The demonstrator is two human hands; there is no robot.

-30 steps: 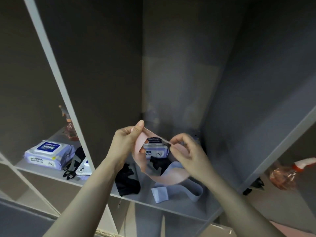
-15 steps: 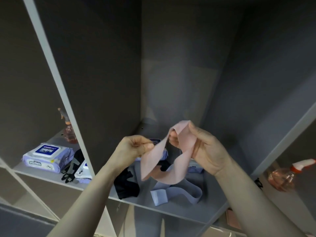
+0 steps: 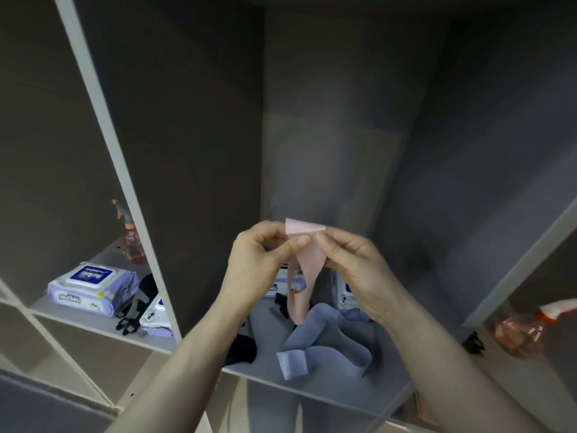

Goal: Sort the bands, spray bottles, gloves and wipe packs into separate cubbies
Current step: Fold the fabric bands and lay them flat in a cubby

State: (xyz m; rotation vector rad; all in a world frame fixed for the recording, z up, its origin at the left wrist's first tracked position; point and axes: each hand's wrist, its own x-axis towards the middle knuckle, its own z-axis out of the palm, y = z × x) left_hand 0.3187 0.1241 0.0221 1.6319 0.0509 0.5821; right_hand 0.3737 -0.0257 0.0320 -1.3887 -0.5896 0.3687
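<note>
A grey cubby unit [image 3: 327,151] with tall, dark compartments fills the view. Pale upright dividers [image 3: 118,170] separate the sections, one slanting on the left, another [image 3: 527,260] on the right. Light horizontal shelf boards [image 3: 312,390] run along the compartment floors.

The folded strip of stretchy band [image 3: 307,260] is pale pink and plain, with no print. The loose looped fabric band [image 3: 324,348] is a flat lavender-blue, also unpatterned. The soft rectangular wipe pack [image 3: 93,287] is lilac with a white top, a deep blue label and white lettering along its side. The small plastic spray bottle [image 3: 132,242] is tinted orange-pink with a dark trigger head. The larger clear spray bottle [image 3: 527,328] is peach-orange with a white and orange nozzle. The crumpled glove [image 3: 240,348] is black. The cubby walls [image 3: 327,104] are matt dark grey, their front edges light grey.
</note>
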